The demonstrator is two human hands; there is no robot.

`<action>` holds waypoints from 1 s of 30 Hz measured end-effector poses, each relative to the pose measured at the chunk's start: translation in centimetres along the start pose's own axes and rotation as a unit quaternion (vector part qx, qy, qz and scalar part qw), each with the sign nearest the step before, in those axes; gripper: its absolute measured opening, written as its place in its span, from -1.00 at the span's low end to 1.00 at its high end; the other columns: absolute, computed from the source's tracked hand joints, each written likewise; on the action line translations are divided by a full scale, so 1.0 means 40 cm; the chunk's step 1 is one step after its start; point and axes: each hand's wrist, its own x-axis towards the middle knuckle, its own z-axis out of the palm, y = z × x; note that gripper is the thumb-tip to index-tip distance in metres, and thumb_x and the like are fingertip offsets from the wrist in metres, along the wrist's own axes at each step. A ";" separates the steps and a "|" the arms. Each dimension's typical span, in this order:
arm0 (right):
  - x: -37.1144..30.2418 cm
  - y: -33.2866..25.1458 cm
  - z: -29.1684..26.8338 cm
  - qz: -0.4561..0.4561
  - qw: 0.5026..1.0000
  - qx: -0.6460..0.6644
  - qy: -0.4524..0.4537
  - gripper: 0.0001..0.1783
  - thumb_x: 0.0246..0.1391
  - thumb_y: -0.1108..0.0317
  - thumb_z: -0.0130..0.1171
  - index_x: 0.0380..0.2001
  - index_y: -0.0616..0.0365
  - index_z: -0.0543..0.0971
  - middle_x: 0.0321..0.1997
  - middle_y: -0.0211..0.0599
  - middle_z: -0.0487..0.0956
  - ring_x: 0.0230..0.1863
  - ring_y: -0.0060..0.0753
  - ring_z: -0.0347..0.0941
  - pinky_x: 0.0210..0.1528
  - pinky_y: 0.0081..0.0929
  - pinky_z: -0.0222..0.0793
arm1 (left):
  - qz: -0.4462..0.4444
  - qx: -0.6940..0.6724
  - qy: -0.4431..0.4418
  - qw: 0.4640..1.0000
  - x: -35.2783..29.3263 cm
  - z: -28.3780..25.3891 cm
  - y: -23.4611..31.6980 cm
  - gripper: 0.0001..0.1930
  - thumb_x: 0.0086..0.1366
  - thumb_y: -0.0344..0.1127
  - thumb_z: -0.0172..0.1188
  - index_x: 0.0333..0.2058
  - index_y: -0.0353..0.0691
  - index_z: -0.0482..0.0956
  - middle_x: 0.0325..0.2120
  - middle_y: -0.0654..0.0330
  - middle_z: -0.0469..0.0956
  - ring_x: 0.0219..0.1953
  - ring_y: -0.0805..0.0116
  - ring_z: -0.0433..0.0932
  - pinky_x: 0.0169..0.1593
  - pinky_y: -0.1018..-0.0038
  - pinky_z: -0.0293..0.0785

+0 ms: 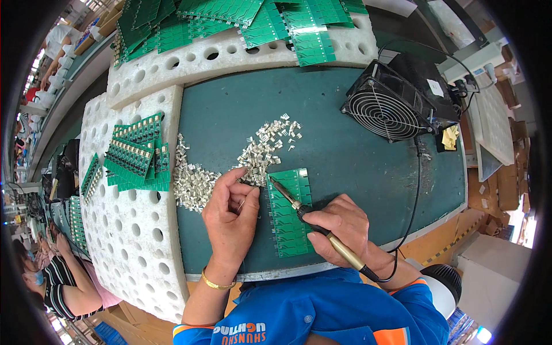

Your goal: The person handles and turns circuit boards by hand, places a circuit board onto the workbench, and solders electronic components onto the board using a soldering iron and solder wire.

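Note:
My right hand (340, 227) grips a soldering iron (328, 234) with a gold-coloured handle. Its tip touches or nearly touches the upper left corner of a green circuit board (292, 221), which lies on the bench in front of me. Beside that corner, my left hand (233, 210) is closed in a pinch, with a thin solder wire (241, 205) showing between thumb and fingers. Its fingertips are close to the iron's tip; whether they also hold a small part is hidden. Small white pin connectors (198, 183) lie loose in heaps beyond and left of my left hand.
A black fan (391, 106) stands at the back right, near the iron's cable (415, 198). White perforated foam blocks (129, 230) carry circuit boards fitted with parts (135, 152) on the left and bare green boards (310, 40) at the back. Another person (69, 282) sits at far left.

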 end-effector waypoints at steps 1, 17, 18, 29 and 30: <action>0.000 -0.001 0.000 0.000 1.000 0.000 0.000 -0.72 -0.04 0.39 0.31 -0.22 0.22 0.58 -0.55 -0.28 0.56 -0.59 -0.27 0.41 -0.44 -0.36 0.25 | -0.002 -0.004 -0.001 1.000 0.000 0.000 0.000 -0.60 0.21 -0.61 0.26 0.03 -0.27 0.46 -0.43 0.35 0.54 -0.46 0.72 0.41 -0.37 0.75 0.37; -0.004 -0.001 0.002 -0.006 1.000 -0.002 0.003 -0.72 -0.02 0.37 0.31 -0.21 0.21 0.57 -0.55 -0.29 0.55 -0.59 -0.27 0.40 -0.44 -0.36 0.26 | -0.011 -0.002 -0.005 1.000 0.000 0.002 0.000 -0.60 0.22 -0.61 0.25 0.04 -0.30 0.45 -0.42 0.34 0.53 -0.45 0.71 0.42 -0.36 0.75 0.37; -0.004 0.000 0.002 -0.006 1.000 -0.001 0.002 -0.72 -0.02 0.37 0.31 -0.21 0.21 0.57 -0.55 -0.29 0.55 -0.59 -0.27 0.40 -0.44 -0.36 0.26 | -0.011 -0.001 -0.005 1.000 0.000 0.002 0.002 -0.60 0.22 -0.61 0.25 0.04 -0.30 0.44 -0.42 0.34 0.53 -0.45 0.71 0.42 -0.36 0.75 0.37; -0.006 0.002 0.003 -0.012 1.000 -0.005 -0.004 -0.70 -0.02 0.37 0.32 -0.20 0.21 0.57 -0.55 -0.30 0.54 -0.59 -0.28 0.38 -0.44 -0.37 0.26 | -0.009 -0.004 0.000 1.000 0.002 0.004 0.001 -0.60 0.21 -0.61 0.25 0.04 -0.30 0.45 -0.43 0.33 0.54 -0.46 0.71 0.42 -0.37 0.75 0.37; -0.006 0.002 0.003 -0.013 1.000 -0.006 -0.003 -0.70 -0.02 0.36 0.32 -0.20 0.21 0.57 -0.54 -0.30 0.54 -0.59 -0.28 0.38 -0.44 -0.37 0.26 | -0.007 -0.001 0.000 1.000 0.002 0.004 0.001 -0.60 0.21 -0.61 0.25 0.03 -0.30 0.45 -0.43 0.33 0.54 -0.46 0.71 0.42 -0.37 0.76 0.37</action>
